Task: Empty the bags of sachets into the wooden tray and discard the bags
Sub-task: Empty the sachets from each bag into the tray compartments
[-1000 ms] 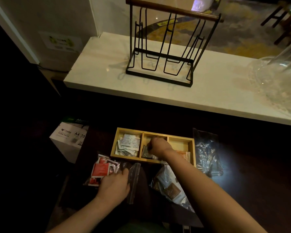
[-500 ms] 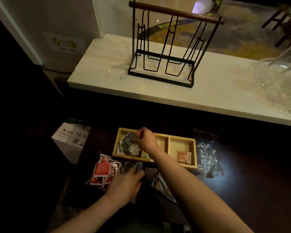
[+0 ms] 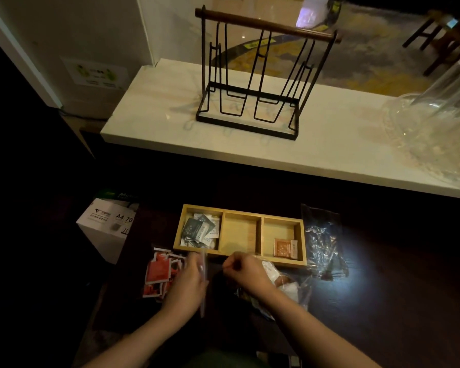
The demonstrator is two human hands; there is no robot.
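The wooden tray (image 3: 259, 229) has three compartments. Its left one holds dark and white sachets (image 3: 200, 231), the middle one is bare, and the right one holds an orange sachet (image 3: 284, 247). My left hand (image 3: 187, 284) grips a clear plastic bag (image 3: 203, 281) just in front of the tray. My right hand (image 3: 247, 273) is beside it with fingers pinched together; what it pinches is not clear. A bag of red sachets (image 3: 158, 273) lies left of my left hand. Another bag with sachets (image 3: 287, 288) lies under my right wrist.
A crumpled clear bag (image 3: 323, 243) lies right of the tray on the dark table. A white paper box (image 3: 108, 223) stands at the left. Behind, a pale counter (image 3: 329, 144) carries a black wire rack (image 3: 252, 75) and clear glassware (image 3: 441, 120).
My right hand has left the tray's left compartment, where dark sachets now lie, and drawn back in front of the tray. My left hand has lifted the clear bag toward it.
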